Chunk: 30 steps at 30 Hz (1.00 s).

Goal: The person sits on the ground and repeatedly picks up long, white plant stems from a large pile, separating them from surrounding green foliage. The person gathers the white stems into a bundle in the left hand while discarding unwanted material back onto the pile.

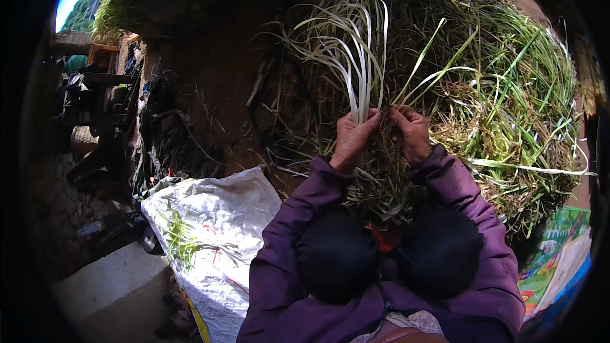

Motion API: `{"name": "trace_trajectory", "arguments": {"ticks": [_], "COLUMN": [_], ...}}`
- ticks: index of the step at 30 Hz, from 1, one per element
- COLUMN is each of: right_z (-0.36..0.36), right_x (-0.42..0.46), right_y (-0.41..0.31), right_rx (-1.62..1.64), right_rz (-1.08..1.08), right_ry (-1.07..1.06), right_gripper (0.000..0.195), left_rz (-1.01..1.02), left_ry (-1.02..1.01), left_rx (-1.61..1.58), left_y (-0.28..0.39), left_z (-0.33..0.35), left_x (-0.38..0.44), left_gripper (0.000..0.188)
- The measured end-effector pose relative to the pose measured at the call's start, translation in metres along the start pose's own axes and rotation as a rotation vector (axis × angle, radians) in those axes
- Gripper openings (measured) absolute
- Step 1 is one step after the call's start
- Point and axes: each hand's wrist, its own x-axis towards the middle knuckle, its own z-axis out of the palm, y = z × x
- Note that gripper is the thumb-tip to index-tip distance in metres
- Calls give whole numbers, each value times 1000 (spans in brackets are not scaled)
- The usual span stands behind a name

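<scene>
My left hand (355, 137) grips a loose bunch of long, pale leaf blades (364, 74), which fan up and away from me. Close beside it, my right hand (410, 129) pinches several greener blades (421, 57) between thumb and fingers. The two thumbs nearly meet, and the lower ends of the blades are mostly hidden by the hands. Beyond and to the right of both hands spreads a large heap of long-leaved greens (529, 90), with yellowed, dry leaves among the green ones.
On a white woven sack (228, 195) at my left lies a small bunch of greens (183, 240) with red strands near it. Dark machinery (102, 88) stands at far left above a pale concrete block (112, 276). A colourful printed sheet (555, 252) lies at lower right.
</scene>
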Motion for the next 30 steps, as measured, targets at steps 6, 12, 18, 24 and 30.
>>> {"name": "trace_trajectory", "arguments": {"ticks": [6,12,18,24,30], "right_z": [-9,-39,-105,-80,44], "right_x": [-21,-71,-121,-101,-18], "right_y": [1,8,50,17,-64], "right_rx": [356,159,-441,-1403,-972], "right_rz": [-11,-94,393,21,-864], "right_ry": [-113,-277,-499,-774,-477], "right_gripper": [19,18,22,28,42], "left_rz": [-14,170,393,435,339], "left_ry": [45,32,159,31,-36], "left_rx": [-210,-253,-172,-173,-99], "left_y": [19,39,99,140,125], "left_z": [-10,-43,-80,-90,-71], "left_x": [-5,1,2,-12,-24], "left_gripper": [19,14,16,20,22]}}
